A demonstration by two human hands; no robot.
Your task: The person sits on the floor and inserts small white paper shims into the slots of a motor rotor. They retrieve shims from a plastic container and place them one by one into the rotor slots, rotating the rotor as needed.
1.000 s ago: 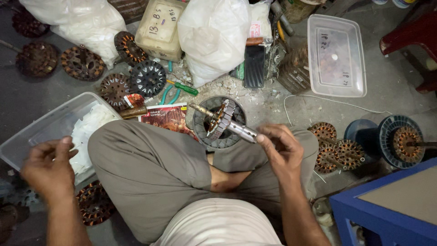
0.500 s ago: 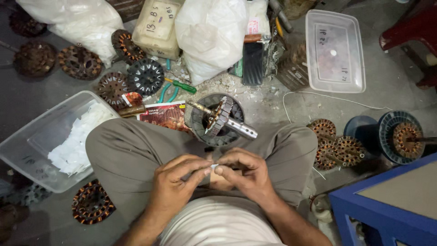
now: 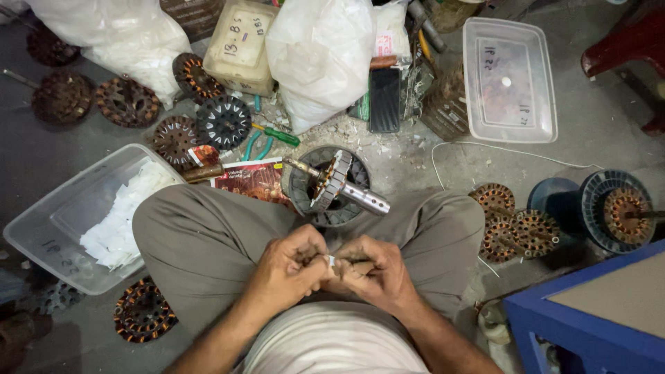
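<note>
I sit cross-legged on the floor. My left hand point(image 3: 289, 269) and my right hand point(image 3: 374, 271) meet over my lap, fingers pinched together on a small white slip of paper point(image 3: 331, 261) held between them. In front of my knees a motor stator with a steel shaft point(image 3: 337, 184) rests tilted on a dark round housing point(image 3: 305, 197). A clear plastic tub point(image 3: 41, 228) holding white paper slips point(image 3: 121, 215) stands by my left knee.
Several wound stators point(image 3: 512, 221) lie right of my knee, others at the far left point(image 3: 128, 102). White plastic bags point(image 3: 322, 59), a lidded clear box point(image 3: 509, 79), green-handled pliers point(image 3: 267, 135), a blue stand point(image 3: 596, 322) and spools point(image 3: 616, 208) surround me.
My left hand came in from the tub at my left and my right hand left the stator shaft; both now meet at my lap on a small paper slip.
</note>
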